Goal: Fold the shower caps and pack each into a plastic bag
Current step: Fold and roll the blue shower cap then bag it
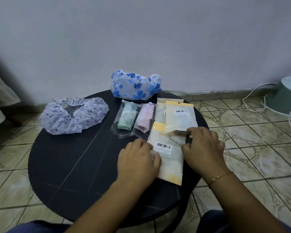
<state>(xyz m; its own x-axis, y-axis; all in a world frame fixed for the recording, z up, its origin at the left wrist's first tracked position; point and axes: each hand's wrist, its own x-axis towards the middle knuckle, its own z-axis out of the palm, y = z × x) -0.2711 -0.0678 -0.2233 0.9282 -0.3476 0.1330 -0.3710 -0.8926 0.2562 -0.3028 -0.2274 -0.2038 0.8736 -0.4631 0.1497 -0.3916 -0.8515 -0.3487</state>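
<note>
On the round black table [60, 165] our left hand [138, 161] presses flat on a frosted yellow-edged barcoded plastic bag [170, 158], our right hand [203, 147] pinches a clear film piece [176, 137], and beyond lie two packed caps, then the lilac-sprigged shower cap [74, 115] and blue-flowered shower cap [134, 86].

On the worktop [60, 165], one open shower cap [74, 115] lies at the far left and a second shower cap [135, 86] at the far edge, to its right. Near the second cap, two bagged folded caps [127, 119] [144, 120] lie side by side. Right of them lie flat packets [180, 118]; the nearest packet [170, 158] lies between both hands [138, 162] [204, 148].
</note>
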